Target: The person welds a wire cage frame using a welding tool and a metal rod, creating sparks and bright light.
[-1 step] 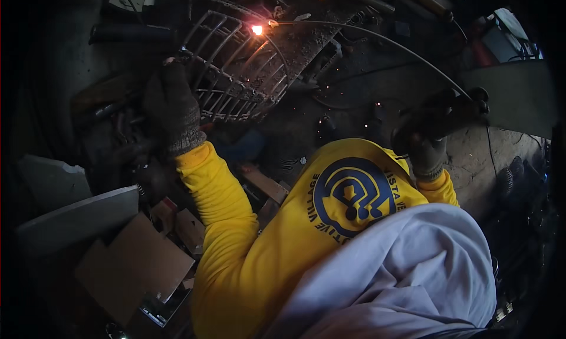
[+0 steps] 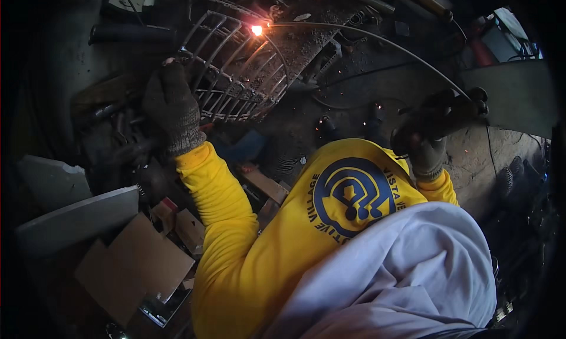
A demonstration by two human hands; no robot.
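Note:
A rounded frame of metal bars (image 2: 227, 73), like a grate, stands ahead of me at the upper middle. My left hand (image 2: 174, 100), in a dark knit glove, is closed at the frame's left edge; its fingertips partly hide what they grip. My right hand (image 2: 427, 147), gloved too, is wrapped round a dark welding electrode holder (image 2: 439, 115) at the right. From that holder a long, thin welding rod (image 2: 383, 38) arcs leftward to the frame's top, where a bright orange-white glow (image 2: 257, 30) burns at its tip. Several small sparks scatter below.
Cardboard pieces (image 2: 138, 256) and a pale board (image 2: 79, 218) lie at the lower left. A dark cylinder (image 2: 132, 34) is at the upper left. Gritty debris covers a flat surface (image 2: 318, 38) beside the frame. A grey panel (image 2: 510, 97) stands beyond my right hand.
The rod bows slightly lower near its tip, and the surroundings look a little brighter. Sparks lie in different spots. Both hands keep their places.

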